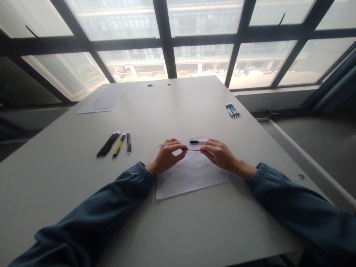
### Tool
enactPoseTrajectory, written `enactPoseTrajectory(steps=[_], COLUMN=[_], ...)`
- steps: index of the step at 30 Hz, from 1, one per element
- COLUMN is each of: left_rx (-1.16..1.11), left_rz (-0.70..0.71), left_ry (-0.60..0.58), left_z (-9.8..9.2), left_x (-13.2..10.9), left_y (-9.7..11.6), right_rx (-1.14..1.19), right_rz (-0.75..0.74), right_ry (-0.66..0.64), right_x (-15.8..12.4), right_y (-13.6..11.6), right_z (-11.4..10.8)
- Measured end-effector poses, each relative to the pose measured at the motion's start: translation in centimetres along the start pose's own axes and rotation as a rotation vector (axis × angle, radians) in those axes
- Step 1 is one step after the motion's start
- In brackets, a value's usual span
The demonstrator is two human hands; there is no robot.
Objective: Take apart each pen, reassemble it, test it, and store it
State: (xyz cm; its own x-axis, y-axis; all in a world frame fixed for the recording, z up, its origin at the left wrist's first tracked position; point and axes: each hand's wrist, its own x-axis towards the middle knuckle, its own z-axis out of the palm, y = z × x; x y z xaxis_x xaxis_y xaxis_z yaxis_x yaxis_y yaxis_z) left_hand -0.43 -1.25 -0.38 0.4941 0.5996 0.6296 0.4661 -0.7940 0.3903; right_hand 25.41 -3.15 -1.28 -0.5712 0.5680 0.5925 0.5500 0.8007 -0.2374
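My left hand [170,154] pinches the left end of a thin dark rod, which looks like a pen refill [194,150]. At the rod's other end, the fingertips of my right hand [218,152] are closed on it. It is held roughly level, just above a white sheet of paper [191,181] with faint pencil-like marks. Behind the rod a black-and-white pen [197,141] lies on the sheet, its right end hidden by my right hand.
Left of the sheet lie several black pens [108,144], a yellow-and-black pen [119,145] and a single dark pen [128,142]. A row of several pens [233,110] is near the right edge of the white table [178,230]. Papers [101,100] lie at the far left, before the windows.
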Motion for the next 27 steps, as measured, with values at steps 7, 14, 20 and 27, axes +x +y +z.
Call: enactPoseTrajectory(steps=[7,14,20,27], left_rx=[-0.012,-0.023,-0.030,-0.028], left_rz=[-0.011,-0.002,-0.006,-0.018], left_ry=[0.048,0.055,0.056,0.053], left_z=[0.1,0.1,0.1,0.2], left_x=[0.0,0.1,0.1,0.0], left_y=[-0.1,-0.1,0.1,0.0], right_rx=[0.006,-0.096,-0.096,-0.128], right_rz=[0.200,0.305,0.320,0.195], right_ry=[0.206,0.042,-0.065,-0.116], right_x=[0.3,1.0,0.9,0.7], right_y=[1.6,5.4,5.5,5.3], right_z=[0.2,1.0,1.3,1.0])
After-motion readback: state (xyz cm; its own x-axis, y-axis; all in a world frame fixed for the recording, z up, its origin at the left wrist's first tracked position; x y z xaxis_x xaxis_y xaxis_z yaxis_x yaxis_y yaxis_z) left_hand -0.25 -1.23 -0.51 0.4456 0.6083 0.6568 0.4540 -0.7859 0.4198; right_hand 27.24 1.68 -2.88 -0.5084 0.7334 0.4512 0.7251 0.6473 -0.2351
